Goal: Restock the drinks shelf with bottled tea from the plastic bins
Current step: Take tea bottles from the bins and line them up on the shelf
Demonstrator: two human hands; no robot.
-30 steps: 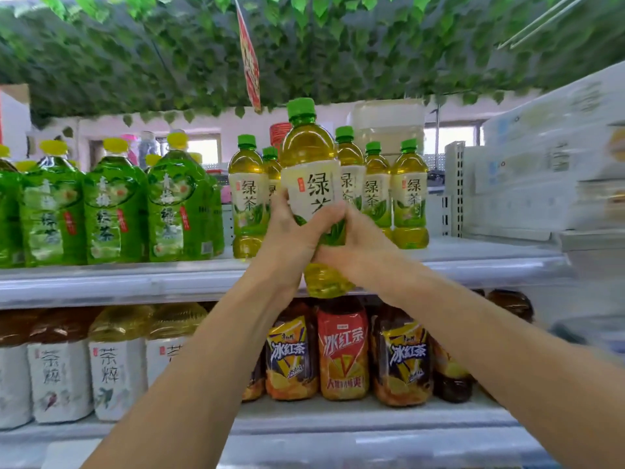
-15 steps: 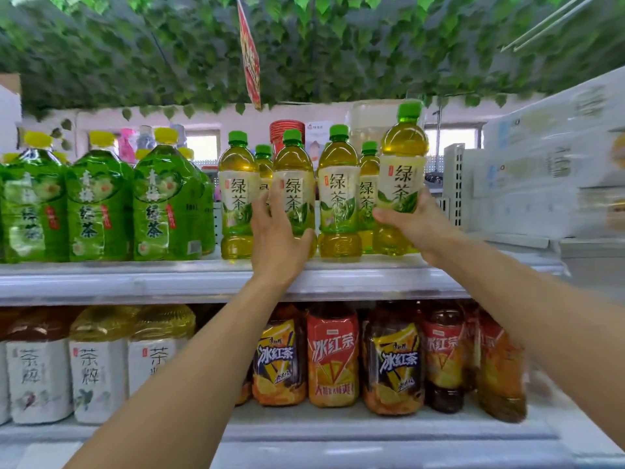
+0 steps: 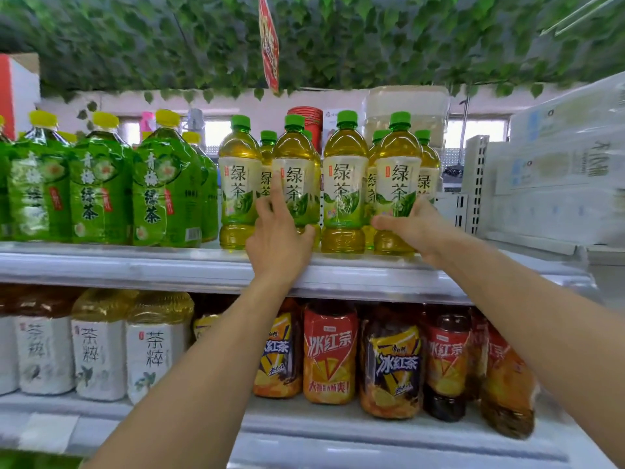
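A row of green-capped green tea bottles [image 3: 345,184] stands on the upper shelf [image 3: 169,265]. My right hand [image 3: 414,228] grips the rightmost front bottle [image 3: 397,177] low on its label, thumb across the front and fingers round the right side; the bottle stands upright on the shelf. My left hand [image 3: 277,231] rests against the second bottle from the left [image 3: 296,154], with its index finger straight up the label and its thumb on the bottle's lower front. More bottles of the same kind stand behind the front row.
Large green plum-tea bottles [image 3: 94,187] fill the shelf's left part. The lower shelf holds white-labelled tea bottles [image 3: 98,357] and iced tea bottles [image 3: 329,353]. White boxes [image 3: 558,164] are stacked at the right. A red sign [image 3: 269,45] hangs from leafy vines overhead.
The bottle both hands held in front of the shelf went right with my right hand and now stands at the row's right end. My left hand moved onto the second bottle.
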